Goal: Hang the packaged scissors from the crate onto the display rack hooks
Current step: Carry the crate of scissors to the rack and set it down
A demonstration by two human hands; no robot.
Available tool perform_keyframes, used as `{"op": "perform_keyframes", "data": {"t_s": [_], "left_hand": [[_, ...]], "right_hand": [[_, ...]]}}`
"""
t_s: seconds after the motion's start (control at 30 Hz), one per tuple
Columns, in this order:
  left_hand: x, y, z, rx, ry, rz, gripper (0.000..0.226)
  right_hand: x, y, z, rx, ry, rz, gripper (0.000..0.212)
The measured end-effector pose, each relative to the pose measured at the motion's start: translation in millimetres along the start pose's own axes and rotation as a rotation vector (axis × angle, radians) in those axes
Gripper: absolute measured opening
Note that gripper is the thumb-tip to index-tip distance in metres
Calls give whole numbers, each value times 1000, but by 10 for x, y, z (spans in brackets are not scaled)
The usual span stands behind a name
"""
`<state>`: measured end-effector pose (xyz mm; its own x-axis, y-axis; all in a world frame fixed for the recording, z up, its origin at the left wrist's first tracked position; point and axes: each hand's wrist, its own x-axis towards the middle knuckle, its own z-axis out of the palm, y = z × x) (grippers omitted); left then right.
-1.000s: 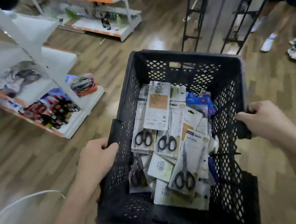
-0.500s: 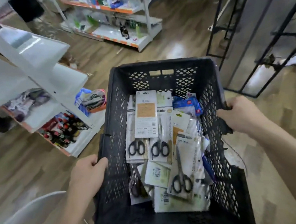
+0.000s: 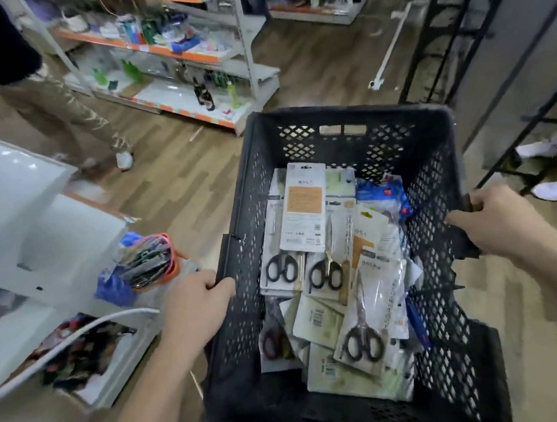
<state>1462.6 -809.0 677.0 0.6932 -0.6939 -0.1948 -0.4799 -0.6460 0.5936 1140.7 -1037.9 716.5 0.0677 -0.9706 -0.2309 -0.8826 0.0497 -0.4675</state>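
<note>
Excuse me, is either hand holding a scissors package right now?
No, the left hand and right hand each grip a side of the crate; the scissors packages lie inside.

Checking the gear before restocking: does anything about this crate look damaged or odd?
Yes. The black crate has a jagged, broken right wall beside where the right hand grips its rim; the scissors packs lie jumbled.

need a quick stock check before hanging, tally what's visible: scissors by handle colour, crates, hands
black-handled scissors: 3
scissors with unclear handle colour: 1
black crate: 1
hands gripping it, left hand and right hand: 2
total: 7
</note>
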Motion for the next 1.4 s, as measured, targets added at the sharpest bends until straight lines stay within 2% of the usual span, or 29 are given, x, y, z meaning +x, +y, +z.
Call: {"op": "perform_keyframes", "data": {"t_s": [0.2,0.37,0.57,0.67,0.77,0.9,1.03,1.23,1.4], "left_hand": [[1341,546,-29,18,-84,12,49],[2366,955,176,49,-49,38,55],[3495,1467,218,113,52,-51,56],[3859,1669,132,34,80,-52,50],[4262,1902,89,-22,85,-31,48],[5069,2026,96,-21,58,-87,53],[6164,2151,200,-4,-24,-172,55],[8085,2761,194,-78,-118,-210,46],[9336,3442,321,69,-173,-162,55]], "right_hand": [[1020,-483,-15,28,37,80,38],[2109,-731,118,74,-9,119,36],[3699,-1414,112,102,-80,-22,41],[4309,-1877,-28,92,-117,-87,42],[4837,-2311,-119,74,-141,-145,37],[5578,-2799,-5,55,-149,-179,38],[6503,-3294,238,16,-147,-137,42],[7703,-3775,305,25,-93,7,39],[8493,-3964,163,127,-6,110,35]]}}
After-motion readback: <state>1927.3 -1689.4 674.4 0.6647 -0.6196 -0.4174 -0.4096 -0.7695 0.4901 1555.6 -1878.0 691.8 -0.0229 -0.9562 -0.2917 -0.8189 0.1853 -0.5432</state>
